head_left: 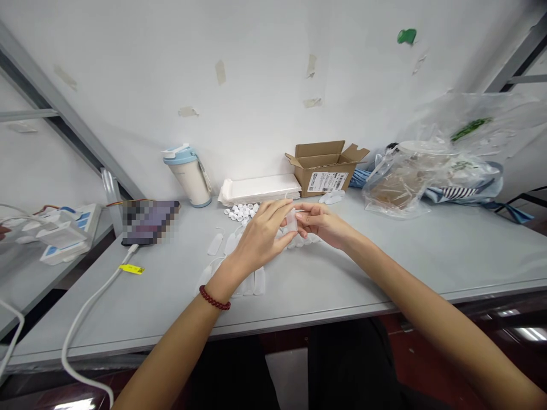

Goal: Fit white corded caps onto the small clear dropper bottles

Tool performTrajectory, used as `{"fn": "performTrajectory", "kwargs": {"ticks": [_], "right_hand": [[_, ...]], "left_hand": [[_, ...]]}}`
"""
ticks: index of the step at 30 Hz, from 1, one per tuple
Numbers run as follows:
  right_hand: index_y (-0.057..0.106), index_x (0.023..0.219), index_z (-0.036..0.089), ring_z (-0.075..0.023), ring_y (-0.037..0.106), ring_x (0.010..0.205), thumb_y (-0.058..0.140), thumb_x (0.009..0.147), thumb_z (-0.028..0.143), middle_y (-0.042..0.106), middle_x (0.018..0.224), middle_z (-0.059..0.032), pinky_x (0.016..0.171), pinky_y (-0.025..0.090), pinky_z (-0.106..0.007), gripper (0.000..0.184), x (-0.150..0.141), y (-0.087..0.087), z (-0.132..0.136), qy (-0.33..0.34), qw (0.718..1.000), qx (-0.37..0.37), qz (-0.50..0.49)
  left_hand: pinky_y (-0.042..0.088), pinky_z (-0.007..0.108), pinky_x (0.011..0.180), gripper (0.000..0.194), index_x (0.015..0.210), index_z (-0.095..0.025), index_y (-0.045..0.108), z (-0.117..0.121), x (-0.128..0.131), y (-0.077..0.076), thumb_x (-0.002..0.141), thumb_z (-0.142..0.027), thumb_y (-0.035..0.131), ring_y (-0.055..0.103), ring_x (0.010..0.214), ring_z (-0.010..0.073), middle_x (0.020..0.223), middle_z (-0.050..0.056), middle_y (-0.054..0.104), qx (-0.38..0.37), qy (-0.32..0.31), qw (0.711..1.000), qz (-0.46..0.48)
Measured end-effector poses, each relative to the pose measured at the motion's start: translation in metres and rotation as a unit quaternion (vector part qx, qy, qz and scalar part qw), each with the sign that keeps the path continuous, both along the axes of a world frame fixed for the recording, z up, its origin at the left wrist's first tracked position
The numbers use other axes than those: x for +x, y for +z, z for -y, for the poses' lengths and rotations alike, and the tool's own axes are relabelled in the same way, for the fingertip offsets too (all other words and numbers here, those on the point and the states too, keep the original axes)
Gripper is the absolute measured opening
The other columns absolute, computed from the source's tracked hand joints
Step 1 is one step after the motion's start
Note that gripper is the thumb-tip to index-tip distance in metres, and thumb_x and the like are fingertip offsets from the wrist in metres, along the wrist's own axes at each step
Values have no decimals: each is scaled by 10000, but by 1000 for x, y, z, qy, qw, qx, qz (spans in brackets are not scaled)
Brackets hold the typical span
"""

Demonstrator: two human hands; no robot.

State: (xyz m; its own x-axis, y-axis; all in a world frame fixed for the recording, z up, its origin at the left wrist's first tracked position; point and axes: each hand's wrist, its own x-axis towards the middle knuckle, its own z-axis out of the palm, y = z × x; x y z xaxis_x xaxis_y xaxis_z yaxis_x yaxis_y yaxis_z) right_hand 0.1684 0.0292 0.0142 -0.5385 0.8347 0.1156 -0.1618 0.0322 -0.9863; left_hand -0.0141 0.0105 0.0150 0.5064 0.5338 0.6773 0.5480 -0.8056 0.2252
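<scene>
A small translucent plastic bottle (291, 221) is held upright between both hands above the table. My left hand (267, 230) comes from the left with its fingers and thumb closed round the bottle's left side. The fingers of my right hand (318, 222) are curled against its right side. A thin pale tip shows at the top of the bottle. Under and behind the hands lie several small white caps (241, 213). Similar flat translucent bottles (258, 281) lie on the grey table (342, 285), partly hidden by my left forearm. More translucent pieces (332, 197) lie before the cardboard box.
A lidded tumbler (190, 179), a stack of white trays or packets (260, 187) and an open cardboard box (327, 171) stand along the wall. A phone (149, 223) with a white cable (89, 307) lies left. Plastic bags (405, 176) sit at the right.
</scene>
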Motion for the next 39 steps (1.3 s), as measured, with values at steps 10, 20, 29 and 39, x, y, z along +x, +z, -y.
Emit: {"fn": "performTrajectory", "kwargs": {"ticks": [10,20,29,39], "right_hand": [[642,897,148,-78,510,513,700,714,336,656,819,-45,521,436,-258,269,-5,-2,2,-92,995,30,14],[636,923,155,-83,518,520,703,701,335,688,884,-74,502,438,-257,294,-1,-1,1,-74,997,23,11],[658,874,149,-84,518,534,691,716,299,660,830,-51,496,437,-247,220,0,4,3,-50,998,23,7],[657,862,118,-102,598,548,703,719,299,626,645,3,555,474,-234,235,-11,1,14,97,985,-2,143]], "left_hand": [[463,446,928,453,1216,-181,504,0,-2,2,786,-216,641,502,1113,240,1193,86,594,-10,-7,1000,-6],[469,468,903,496,1215,-198,501,-2,-3,2,764,-296,681,521,1114,262,1176,100,600,14,-11,1000,10],[485,438,878,459,1176,-165,534,-1,-4,2,764,-304,681,536,1064,247,1131,105,633,57,-29,998,18],[467,457,908,454,1204,-167,513,43,-31,-14,793,-302,650,514,1081,247,1165,116,606,-4,-25,998,-54]]}}
